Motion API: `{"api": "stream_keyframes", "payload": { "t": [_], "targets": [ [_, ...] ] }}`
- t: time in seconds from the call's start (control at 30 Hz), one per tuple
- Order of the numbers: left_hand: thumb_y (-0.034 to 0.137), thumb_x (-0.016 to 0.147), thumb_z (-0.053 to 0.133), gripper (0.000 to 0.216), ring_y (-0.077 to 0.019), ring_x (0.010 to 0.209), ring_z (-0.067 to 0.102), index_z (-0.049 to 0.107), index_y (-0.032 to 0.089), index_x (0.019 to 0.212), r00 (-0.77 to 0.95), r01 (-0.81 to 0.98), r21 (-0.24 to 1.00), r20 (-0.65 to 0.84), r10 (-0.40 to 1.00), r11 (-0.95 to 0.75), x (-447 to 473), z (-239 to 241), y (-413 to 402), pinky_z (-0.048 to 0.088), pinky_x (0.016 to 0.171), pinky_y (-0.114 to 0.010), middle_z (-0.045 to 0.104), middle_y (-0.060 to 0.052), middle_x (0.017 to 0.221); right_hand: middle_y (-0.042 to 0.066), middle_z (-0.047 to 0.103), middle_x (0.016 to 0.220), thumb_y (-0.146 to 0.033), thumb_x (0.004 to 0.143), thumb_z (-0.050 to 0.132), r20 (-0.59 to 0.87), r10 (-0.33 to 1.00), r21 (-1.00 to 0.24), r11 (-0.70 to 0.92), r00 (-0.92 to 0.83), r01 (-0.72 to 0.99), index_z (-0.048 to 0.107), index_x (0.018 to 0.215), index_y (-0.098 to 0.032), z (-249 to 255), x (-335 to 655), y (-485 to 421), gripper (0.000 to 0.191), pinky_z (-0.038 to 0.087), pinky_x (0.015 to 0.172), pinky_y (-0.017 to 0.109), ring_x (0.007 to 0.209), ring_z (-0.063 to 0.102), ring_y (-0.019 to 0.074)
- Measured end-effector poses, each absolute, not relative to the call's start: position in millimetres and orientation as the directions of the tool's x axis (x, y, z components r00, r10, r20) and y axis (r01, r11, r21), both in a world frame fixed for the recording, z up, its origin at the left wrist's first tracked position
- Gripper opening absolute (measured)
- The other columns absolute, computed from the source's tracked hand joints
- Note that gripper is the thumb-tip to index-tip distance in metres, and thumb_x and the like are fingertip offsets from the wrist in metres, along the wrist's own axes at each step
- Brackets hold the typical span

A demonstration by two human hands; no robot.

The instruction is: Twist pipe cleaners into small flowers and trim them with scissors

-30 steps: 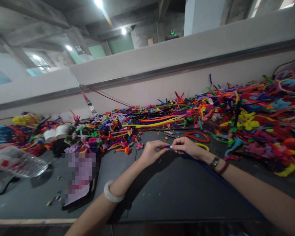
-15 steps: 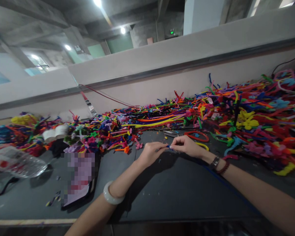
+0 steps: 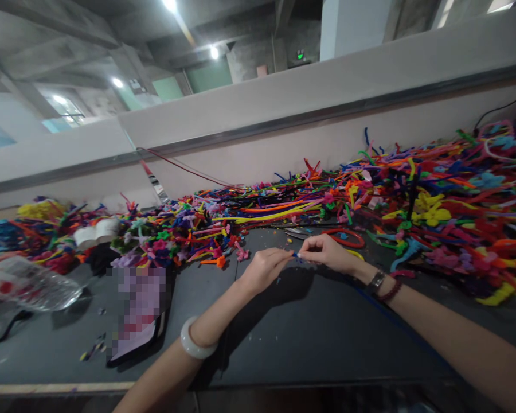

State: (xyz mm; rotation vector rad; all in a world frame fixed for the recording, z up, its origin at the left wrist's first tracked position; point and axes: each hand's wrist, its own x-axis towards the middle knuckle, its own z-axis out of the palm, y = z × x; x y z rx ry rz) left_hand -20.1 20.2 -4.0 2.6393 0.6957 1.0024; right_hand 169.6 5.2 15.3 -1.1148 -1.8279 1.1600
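Between my two hands is a short length of blue pipe cleaner [image 3: 296, 255], mostly covered by fingertips. My left hand [image 3: 266, 267] pinches its left end, thumb and fingers pressed together. On its other end my right hand [image 3: 324, 252] is closed, with thumb and forefinger meeting. A longer blue strand [image 3: 387, 312] runs under my right forearm toward the table's front edge. Just beyond my hands lie scissors with red handles [image 3: 346, 237], their blades pointing left. A yellow pipe cleaner piece [image 3: 356, 254] shows behind my right wrist.
Heaps of coloured pipe cleaners [image 3: 279, 209] line the back of the dark table [image 3: 309, 344], spreading widest at the right [image 3: 468, 212]. To the left are a clear plastic bottle [image 3: 38, 289], white rolls [image 3: 97, 231] and a blurred-out phone-like device [image 3: 140, 315]. A low wall [image 3: 258, 137] stands behind.
My fingers have shifted slightly at the blue pipe cleaner, and a bit more of it shows below the fingertips. Both arms stay nearly in place.
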Motion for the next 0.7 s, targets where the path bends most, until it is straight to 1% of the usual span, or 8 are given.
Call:
{"api": "stream_keyframes", "payload": {
  "t": [0.13,0.23,0.27,0.33,0.4,0.47,0.57,0.7],
  "targets": [
    [0.024,0.081,0.040,0.024,-0.0144,0.077,0.059,0.060,0.015,0.092,0.661,0.356,0.383,0.542,0.519,-0.853,-20.7,-2.6,20.8,0.045,0.070,-0.024,0.065,-0.009,0.085,-0.003,0.047,0.050,-0.035,0.068,0.055,0.088,0.909,-0.934,0.217,-0.408,0.282,0.058,0.063,-0.011,14.0,170.7,5.7,0.024,0.028,0.042,0.019,0.044,0.037,0.0052],
    [0.026,0.079,0.044,0.022,-0.0145,0.077,0.059,0.062,0.016,0.087,0.620,0.362,0.470,0.523,0.584,-0.805,-20.9,-2.0,22.0,0.045,0.071,-0.024,0.065,-0.008,0.084,-0.003,0.048,0.050,-0.035,0.069,0.055,0.053,0.894,-0.943,0.192,-0.445,0.272,0.059,0.065,-0.011,12.9,173.0,7.1,0.024,0.030,0.043,0.019,0.044,0.039,0.0056],
    [0.027,0.078,0.046,0.021,-0.0146,0.076,0.060,0.063,0.016,0.086,0.583,0.365,0.527,0.514,0.630,-0.767,-20.4,-1.8,22.4,0.045,0.071,-0.025,0.065,-0.008,0.083,-0.002,0.049,0.050,-0.035,0.069,0.055,0.048,0.892,-0.945,0.187,-0.450,0.269,0.059,0.065,-0.011,12.6,173.8,7.8,0.024,0.031,0.043,0.019,0.044,0.040,0.0058],
    [0.030,0.073,0.052,0.022,-0.0151,0.074,0.060,0.063,0.016,0.086,0.491,0.334,0.691,0.453,0.744,-0.641,-18.4,-1.4,22.7,0.045,0.069,-0.025,0.066,-0.007,0.081,-0.002,0.049,0.050,-0.035,0.068,0.056,0.057,0.897,-0.946,0.188,-0.438,0.263,0.059,0.065,-0.012,11.9,174.7,8.9,0.024,0.032,0.044,0.020,0.044,0.041,0.0061],
    [0.031,0.067,0.059,0.027,-0.0154,0.071,0.060,0.063,0.013,0.086,0.440,0.230,0.862,0.321,0.838,-0.451,-15.2,-0.8,22.0,0.046,0.067,-0.026,0.066,-0.008,0.079,-0.002,0.050,0.050,-0.035,0.067,0.057,0.080,0.912,-0.946,0.196,-0.402,0.257,0.059,0.065,-0.012,11.3,174.4,9.3,0.023,0.032,0.045,0.020,0.044,0.041,0.0061],
    [0.031,0.062,0.063,0.029,-0.0150,0.067,0.059,0.063,0.010,0.083,0.461,0.121,0.959,0.174,0.870,-0.255,-11.9,-0.2,20.6,0.046,0.066,-0.026,0.066,-0.007,0.076,-0.002,0.051,0.051,-0.036,0.067,0.057,0.098,0.925,-0.947,0.201,-0.367,0.252,0.059,0.064,-0.012,10.5,172.9,8.9,0.024,0.032,0.045,0.020,0.045,0.042,0.0064],
    [0.031,0.060,0.065,0.027,-0.0133,0.062,0.058,0.065,0.010,0.076,0.477,0.049,0.994,0.067,0.876,-0.102,-8.6,-0.2,18.6,0.046,0.064,-0.025,0.065,-0.005,0.069,-0.001,0.052,0.053,-0.037,0.067,0.057,0.103,0.926,-0.949,0.201,-0.364,0.243,0.059,0.064,-0.012,8.8,169.7,7.5,0.025,0.034,0.047,0.020,0.047,0.043,0.0069],
    [0.035,0.059,0.064,0.025,-0.0122,0.059,0.056,0.065,0.011,0.067,0.431,0.027,0.998,0.045,0.901,-0.063,-8.1,-3.1,19.3,0.045,0.062,-0.024,0.063,-0.002,0.061,-0.002,0.051,0.052,-0.037,0.066,0.058,0.079,0.913,-0.955,0.184,-0.400,0.232,0.059,0.064,-0.012,5.6,167.2,6.2,0.025,0.035,0.046,0.020,0.045,0.044,0.0069]
  ]
}}
